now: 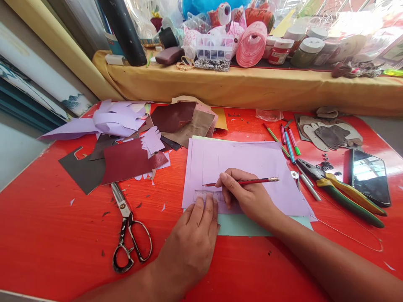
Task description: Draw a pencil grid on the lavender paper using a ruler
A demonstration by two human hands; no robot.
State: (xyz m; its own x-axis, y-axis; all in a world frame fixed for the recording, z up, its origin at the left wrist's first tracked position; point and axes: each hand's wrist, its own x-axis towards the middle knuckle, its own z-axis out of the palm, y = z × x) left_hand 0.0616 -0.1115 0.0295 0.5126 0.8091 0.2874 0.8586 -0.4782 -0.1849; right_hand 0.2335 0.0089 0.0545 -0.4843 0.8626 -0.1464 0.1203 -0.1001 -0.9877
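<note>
Fingers [233, 185] of the right hand [248, 197] pinch a red-and-black pencil [260, 180] over lilac paper [252, 159], left hand's [193, 237] extended onto a clear ruler [204, 193].

A red tabletop [78, 226] is bearing a stack of lilac paper [252, 155], with a pale green sheet [245, 227] showing along the stack's near edge and black-handled scissors [125, 211] lying to its left. Leather-like pieces [132, 161] and lilac offcuts [119, 119] are heaping up off the stack's far left side, tiny scraps [72, 201] dotting the surface around. To the stack's right, coloured pens [289, 147], pliers [349, 204] with green and yellow handles, a dark-screened phone [370, 174] and a thin wire [362, 244] are resting, while cut-out shapes [332, 135] are lying off its far right corner.
</note>
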